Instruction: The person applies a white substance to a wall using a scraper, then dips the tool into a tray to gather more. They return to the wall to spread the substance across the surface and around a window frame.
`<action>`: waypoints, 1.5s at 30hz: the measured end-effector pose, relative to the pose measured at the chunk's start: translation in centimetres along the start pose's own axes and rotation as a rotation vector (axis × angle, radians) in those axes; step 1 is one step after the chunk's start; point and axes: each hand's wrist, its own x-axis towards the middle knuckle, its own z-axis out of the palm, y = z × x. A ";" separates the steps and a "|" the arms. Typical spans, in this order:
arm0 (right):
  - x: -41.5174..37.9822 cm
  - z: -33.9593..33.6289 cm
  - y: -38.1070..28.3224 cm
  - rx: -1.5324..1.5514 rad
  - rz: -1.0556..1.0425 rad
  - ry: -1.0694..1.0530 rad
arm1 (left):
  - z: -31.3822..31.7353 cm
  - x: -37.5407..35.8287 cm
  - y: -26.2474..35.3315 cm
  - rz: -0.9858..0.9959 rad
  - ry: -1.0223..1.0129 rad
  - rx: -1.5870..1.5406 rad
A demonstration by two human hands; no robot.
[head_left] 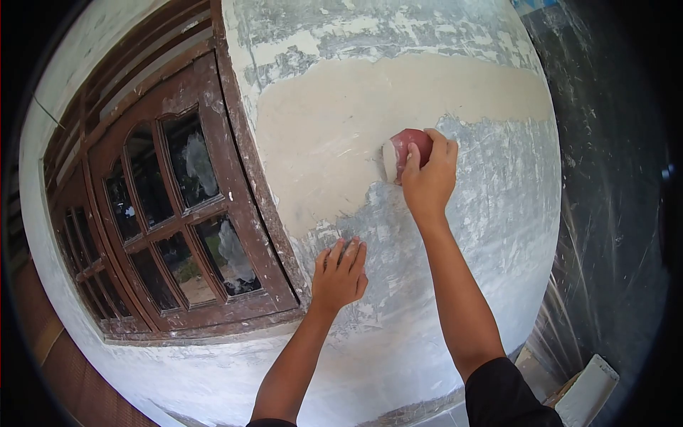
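The right hand point(429, 181) grips one reddish, rounded sanding block point(405, 152) with a pale face, pressed against the grey-and-cream plastered wall point(491, 235); the block sits at the hand's eleven o'clock, under the fingertips. The left hand point(340, 274), at seven o'clock from the right, lies open and flat on the wall. One brown wooden window frame point(242, 149) stands at nine o'clock. No writing is legible.

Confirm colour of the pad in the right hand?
Reddish-brown pad, pale along its left edge, pressed to the wall by the right hand. Head view.
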 end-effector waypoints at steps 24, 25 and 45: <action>1.5 0.5 1.0 0.003 -0.030 -0.045 | -0.1 0.0 0.2 -0.023 0.002 0.007; 1.1 1.0 -0.1 0.091 -0.071 -0.085 | 0.0 0.1 0.1 -0.022 0.005 0.010; -1.5 2.1 0.2 -0.025 0.185 -0.066 | -0.1 -0.3 0.1 -0.006 0.003 -0.026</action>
